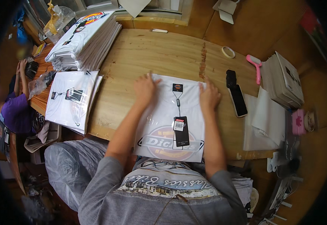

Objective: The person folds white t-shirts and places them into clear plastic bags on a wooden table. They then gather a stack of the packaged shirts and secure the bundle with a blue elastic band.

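1. Grey shirt (146,208) on the person sits nearest; just beyond, a bagged white T-shirt (163,118) lies flat on the wooden table (163,52).
2. Its long axis runs away from the person, with both hands about equally near.
3. Left hand (146,89) touches its far left corner, right hand (210,95) its far right; most of it lies between and nearer the person.
4. Neither hand is clenched; whether fingers pinch its edges, I cannot tell.

white T-shirt (163,116) | folded, in clear bag (144,144) | black hang tag (182,137) on front | flat at table's (159,50) near edge
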Tool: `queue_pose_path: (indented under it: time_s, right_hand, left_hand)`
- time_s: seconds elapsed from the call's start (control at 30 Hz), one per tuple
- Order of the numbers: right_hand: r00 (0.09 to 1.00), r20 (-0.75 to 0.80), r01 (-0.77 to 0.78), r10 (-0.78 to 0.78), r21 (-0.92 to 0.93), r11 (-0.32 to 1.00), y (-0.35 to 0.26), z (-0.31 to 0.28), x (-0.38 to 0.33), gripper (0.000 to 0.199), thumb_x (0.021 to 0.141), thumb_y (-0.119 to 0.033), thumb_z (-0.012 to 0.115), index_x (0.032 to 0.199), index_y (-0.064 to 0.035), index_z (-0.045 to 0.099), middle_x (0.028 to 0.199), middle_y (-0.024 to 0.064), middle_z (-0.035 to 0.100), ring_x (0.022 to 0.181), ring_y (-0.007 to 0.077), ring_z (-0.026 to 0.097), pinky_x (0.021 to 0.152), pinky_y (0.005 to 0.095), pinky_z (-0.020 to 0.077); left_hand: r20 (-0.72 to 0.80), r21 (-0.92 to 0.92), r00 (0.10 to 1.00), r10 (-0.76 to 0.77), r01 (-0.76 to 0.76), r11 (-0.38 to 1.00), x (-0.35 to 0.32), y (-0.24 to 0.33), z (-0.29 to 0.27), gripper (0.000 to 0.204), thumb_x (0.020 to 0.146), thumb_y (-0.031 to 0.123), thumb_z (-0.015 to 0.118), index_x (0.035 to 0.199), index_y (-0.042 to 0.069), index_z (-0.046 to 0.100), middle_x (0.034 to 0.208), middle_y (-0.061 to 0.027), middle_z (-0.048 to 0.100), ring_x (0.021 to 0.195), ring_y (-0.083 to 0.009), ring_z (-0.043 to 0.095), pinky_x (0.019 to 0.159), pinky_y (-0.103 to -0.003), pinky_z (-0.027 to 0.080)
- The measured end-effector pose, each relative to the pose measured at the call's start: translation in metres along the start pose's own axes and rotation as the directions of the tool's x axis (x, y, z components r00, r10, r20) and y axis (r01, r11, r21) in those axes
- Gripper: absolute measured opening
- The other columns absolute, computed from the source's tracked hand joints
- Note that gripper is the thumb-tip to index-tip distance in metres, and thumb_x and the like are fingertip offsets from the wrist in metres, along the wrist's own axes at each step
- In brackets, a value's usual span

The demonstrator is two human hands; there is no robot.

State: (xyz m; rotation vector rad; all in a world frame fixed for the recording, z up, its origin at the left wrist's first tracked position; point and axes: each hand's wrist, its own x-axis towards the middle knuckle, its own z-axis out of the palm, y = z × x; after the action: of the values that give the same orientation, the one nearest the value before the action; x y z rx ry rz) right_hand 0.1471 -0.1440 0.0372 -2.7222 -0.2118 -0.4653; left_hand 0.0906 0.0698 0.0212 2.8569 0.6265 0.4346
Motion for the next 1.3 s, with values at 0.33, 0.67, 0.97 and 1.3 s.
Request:
queue_pose_path:
  time_s: [0.33,0.67,0.97,1.3]
  right_hand:
    - [0.987,0.151,0.072,-0.045,-0.181,0.981,-0.033,0.043,-0.039,0.045,0.08,-0.045,0.034,0.122,-0.0286,0.035,0.134,0.0014,0.017,0.122,0.0372,0.009,0.092,0.0577,0.0019]
    - [0.981,0.196,0.048,0.001,-0.244,0.969,-0.022,0.049,-0.034,0.046,0.08,-0.044,0.036,0.124,-0.03,0.031,0.134,-0.0014,0.017,0.124,0.0286,0.009,0.092,0.0584,0.0099]
    - [0.937,0.345,-0.103,0.056,0.118,0.988,0.093,0.052,0.034,0.049,0.073,-0.043,0.055,0.101,-0.0039,0.05,0.107,0.0148,0.043,0.101,0.0272,0.04,0.086,0.0366,0.0308]
    - [0.926,0.372,-0.351,-0.061,0.91,0.221,0.053,0.018,-0.025,0.047,0.079,-0.015,0.054,0.116,0.0032,0.03,0.116,0.0115,0.039,0.106,0.0183,0.037,0.09,0.0294,0.0287]
  left_hand:
    - [0.017,-0.057,0.993,0.117,-0.116,0.992,-0.045,0.059,0.023,0.042,0.079,0.042,0.039,0.12,0.031,0.037,0.134,-0.0056,0.017,0.122,-0.0388,0.004,0.085,-0.066,0.003]
    - [0.074,-0.046,0.99,0.116,-0.113,0.993,-0.046,0.05,0.031,0.046,0.08,0.046,0.033,0.124,0.031,0.03,0.135,-0.0045,0.014,0.123,-0.0375,0.006,0.088,-0.064,0.006]
    - [-0.071,-0.285,0.979,-0.191,0.164,0.944,-0.009,-0.021,0.035,0.049,0.07,0.033,0.058,0.102,-0.002,0.046,0.12,-0.0187,0.034,0.113,-0.0318,0.029,0.091,-0.043,0.025]
    - [0.384,-0.912,0.91,-0.155,0.4,0.09,-0.05,-0.047,-0.015,0.045,0.076,0.021,0.058,0.109,-0.001,0.038,0.094,-0.0133,0.052,0.08,-0.0166,0.052,0.07,-0.026,0.042]
